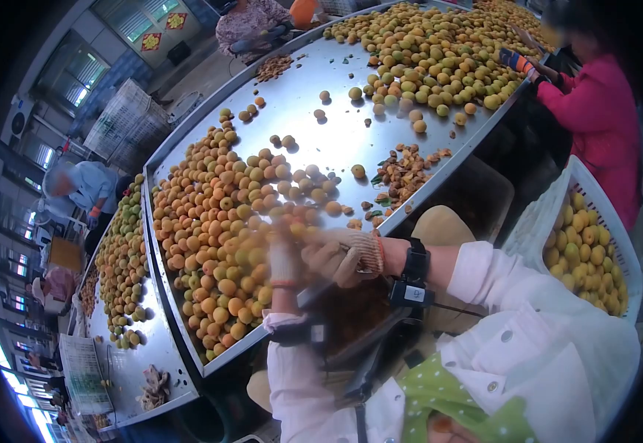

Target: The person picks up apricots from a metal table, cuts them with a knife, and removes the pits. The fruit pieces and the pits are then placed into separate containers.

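Note:
My right hand (342,255) wears a beige knit glove, with a black band on the wrist. Its fingers are curled around a thin grey tool that is too small to name. It hovers at the near edge of the steel table (314,140). My left hand (284,260) is a motion blur beside it, gloved in white with an orange cuff. It sits over the big heap of orange-yellow apricots (218,236). Whether it holds a fruit is hidden by the blur.
A small pile of brown pits and scraps (404,171) lies near the table edge. A second apricot heap (425,59) fills the far end, where a person in pink (595,118) works. A white crate of apricots (587,247) stands beside me. Another fruit-covered table (118,258) runs alongside.

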Available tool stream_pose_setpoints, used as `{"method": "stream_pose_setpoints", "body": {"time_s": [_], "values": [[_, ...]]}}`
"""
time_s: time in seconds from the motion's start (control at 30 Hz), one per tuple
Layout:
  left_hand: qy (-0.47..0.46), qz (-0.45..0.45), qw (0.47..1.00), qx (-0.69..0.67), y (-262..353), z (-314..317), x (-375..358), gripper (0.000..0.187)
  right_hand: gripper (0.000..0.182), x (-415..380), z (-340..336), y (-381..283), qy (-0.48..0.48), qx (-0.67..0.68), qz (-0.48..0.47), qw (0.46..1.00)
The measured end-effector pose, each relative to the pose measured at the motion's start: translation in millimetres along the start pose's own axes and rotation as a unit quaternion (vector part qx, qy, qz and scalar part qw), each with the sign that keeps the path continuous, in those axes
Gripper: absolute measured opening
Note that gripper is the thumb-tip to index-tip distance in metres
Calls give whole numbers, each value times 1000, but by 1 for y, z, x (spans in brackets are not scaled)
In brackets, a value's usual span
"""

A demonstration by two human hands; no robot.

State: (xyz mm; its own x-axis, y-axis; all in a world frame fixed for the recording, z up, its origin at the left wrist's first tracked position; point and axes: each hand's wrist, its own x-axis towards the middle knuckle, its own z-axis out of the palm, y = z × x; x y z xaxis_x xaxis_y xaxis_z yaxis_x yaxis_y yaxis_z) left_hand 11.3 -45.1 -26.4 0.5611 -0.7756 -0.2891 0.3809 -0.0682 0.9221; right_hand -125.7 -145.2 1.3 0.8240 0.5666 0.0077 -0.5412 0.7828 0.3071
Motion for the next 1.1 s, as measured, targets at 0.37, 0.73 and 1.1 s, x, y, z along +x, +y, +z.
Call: {"method": "stream_pose_setpoints", "body": {"time_s": [0.37, 0.73, 1.1], "values": [[13, 89, 996, 3, -24, -19, -8, 62, 35, 18, 6, -32, 267, -499, -255, 784], [88, 369, 805, 455, -31, 27, -63, 81, 13, 14, 37, 6, 84, -274, -591, 754], [164, 208, 938, 222, -54, 60, -56, 82, 14, 14, 22, 18, 86, -398, -696, 591]]}}
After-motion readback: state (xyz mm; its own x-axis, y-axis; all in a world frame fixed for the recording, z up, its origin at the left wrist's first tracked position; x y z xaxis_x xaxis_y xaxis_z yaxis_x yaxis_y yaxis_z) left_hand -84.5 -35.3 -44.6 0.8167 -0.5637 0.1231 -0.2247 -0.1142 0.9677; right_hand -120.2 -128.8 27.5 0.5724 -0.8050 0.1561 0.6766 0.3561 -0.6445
